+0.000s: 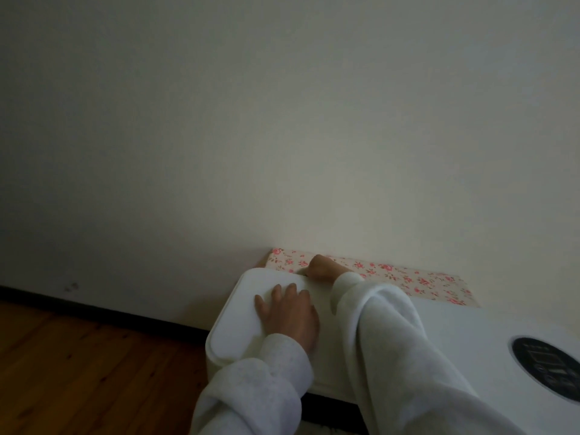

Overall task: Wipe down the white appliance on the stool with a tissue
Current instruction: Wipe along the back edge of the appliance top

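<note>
wall (282,120): plain, pale | floor (78,372): brown wood boards | skirting (125,312): dark strip along wall foot | floral cloth (408,279): pink roses, flat against wall

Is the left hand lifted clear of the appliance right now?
No. The left hand lies flat, fingers spread, on the top of the white appliance, while the right hand reaches over its far edge.
</note>
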The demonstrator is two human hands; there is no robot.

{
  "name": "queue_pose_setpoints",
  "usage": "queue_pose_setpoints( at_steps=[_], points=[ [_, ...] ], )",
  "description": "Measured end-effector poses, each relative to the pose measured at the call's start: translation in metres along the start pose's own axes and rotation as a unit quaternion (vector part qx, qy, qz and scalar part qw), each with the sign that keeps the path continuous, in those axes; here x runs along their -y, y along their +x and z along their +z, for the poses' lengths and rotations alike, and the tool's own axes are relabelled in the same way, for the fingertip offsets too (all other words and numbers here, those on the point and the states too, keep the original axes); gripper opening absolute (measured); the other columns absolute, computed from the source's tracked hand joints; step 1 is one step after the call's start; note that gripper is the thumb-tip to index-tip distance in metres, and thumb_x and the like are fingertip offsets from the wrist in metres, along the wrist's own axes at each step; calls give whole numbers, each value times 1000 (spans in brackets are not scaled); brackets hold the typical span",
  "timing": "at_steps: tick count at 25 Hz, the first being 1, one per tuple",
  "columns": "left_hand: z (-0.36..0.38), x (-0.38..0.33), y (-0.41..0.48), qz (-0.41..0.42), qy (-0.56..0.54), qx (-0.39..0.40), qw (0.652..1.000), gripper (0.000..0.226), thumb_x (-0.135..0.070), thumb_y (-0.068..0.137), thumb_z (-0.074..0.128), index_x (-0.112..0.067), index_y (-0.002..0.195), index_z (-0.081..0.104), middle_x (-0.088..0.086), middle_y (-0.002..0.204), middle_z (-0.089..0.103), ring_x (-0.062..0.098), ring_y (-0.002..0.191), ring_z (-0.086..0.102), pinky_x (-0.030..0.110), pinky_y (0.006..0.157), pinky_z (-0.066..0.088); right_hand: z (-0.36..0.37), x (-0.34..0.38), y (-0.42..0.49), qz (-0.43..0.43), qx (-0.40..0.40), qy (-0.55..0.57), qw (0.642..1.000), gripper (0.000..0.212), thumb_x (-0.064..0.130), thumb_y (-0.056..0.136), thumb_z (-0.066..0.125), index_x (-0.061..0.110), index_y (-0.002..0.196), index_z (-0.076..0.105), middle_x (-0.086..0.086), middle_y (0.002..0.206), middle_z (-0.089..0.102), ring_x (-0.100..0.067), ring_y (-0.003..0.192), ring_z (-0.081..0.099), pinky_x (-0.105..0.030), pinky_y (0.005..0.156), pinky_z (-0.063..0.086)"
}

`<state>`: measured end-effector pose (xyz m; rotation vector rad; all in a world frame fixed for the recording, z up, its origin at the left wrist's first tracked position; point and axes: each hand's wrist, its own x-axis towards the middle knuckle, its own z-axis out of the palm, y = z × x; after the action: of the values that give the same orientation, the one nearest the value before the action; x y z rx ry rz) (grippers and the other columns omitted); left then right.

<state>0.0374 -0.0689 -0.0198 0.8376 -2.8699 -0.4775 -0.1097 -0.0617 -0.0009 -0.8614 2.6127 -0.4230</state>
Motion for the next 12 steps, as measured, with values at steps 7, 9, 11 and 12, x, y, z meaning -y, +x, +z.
queue_pose_setpoints(
  at_steps=[7,9,11,12],
  points=[
    [-4,12,6,1,-49,-18,999,30,-31,96,43,-23,125,49,-2,138,48,16,136,34,47,117,16,23,55,6,-115,-39,131,984,30,7,90,44,-7,105,65,-24,118,64,-27,105,58,-31,89,42],
    [-5,12,7,-4,-57,-24,998,30,-30,95,45,-20,123,52,1,136,52,18,133,39,44,116,20,24,57,0,-151,-43,165,974,26,5,88,45,-5,97,67,-20,101,67,-17,91,53,-26,77,38],
    [-5,12,7,-14,-60,-34,998,29,-26,94,45,-19,121,54,2,132,55,20,129,43,43,115,23,22,52,-8,-177,-43,199,963,23,1,87,45,1,87,67,-11,84,60,-15,84,48,-26,69,35],
    [-5,11,7,-18,-59,-39,997,29,-23,94,44,-18,120,56,3,131,57,22,128,45,43,114,24,21,47,-13,-186,-47,213,958,23,0,86,45,2,85,68,-9,80,57,-16,83,47,-26,66,35]
  ],
)
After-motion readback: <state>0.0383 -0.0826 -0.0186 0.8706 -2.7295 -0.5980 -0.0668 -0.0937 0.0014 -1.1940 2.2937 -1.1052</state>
